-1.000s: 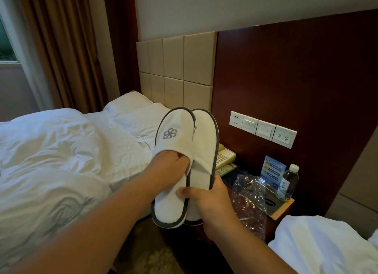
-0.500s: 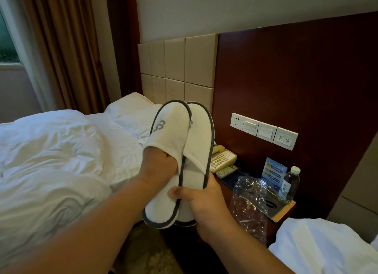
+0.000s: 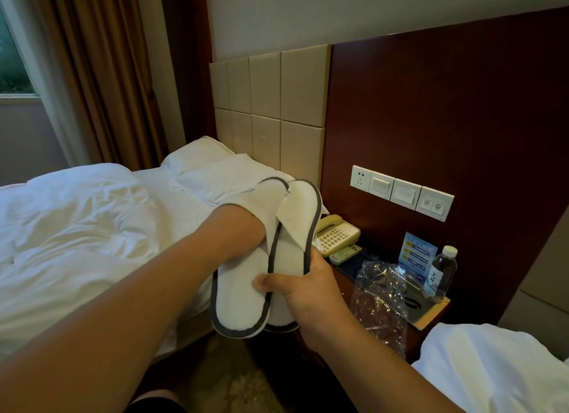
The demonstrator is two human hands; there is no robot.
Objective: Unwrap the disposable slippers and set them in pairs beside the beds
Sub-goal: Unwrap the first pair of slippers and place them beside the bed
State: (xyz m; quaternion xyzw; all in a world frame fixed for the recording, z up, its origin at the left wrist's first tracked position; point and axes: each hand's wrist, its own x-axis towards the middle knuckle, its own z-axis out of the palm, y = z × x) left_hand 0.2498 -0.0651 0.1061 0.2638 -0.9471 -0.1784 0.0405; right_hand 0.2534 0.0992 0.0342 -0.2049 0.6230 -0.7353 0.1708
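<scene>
Two white disposable slippers with grey trim are held side by side in the air between the beds. My left hand [image 3: 243, 231] is pushed inside the toe of the left slipper [image 3: 238, 301], so its fingers are hidden. My right hand [image 3: 303, 292] grips the heels of both, thumb on the left slipper's sole, and the right slipper [image 3: 297, 221] has its flat upper folded open. An empty clear plastic wrapper [image 3: 380, 301] hangs over the nightstand's front.
A white bed [image 3: 80, 227] lies on the left and a second bed's corner [image 3: 492, 369] at lower right. The wooden nightstand [image 3: 434, 315] between them carries a telephone [image 3: 334, 235], a remote, a blue card and a water bottle [image 3: 440, 274]. Patterned carpet [image 3: 237, 388] shows below.
Both slippers have tipped forward and lower, so the logo on the left one is out of sight. My left hand has gone deeper into the toe. The right slipper's upper has lifted open.
</scene>
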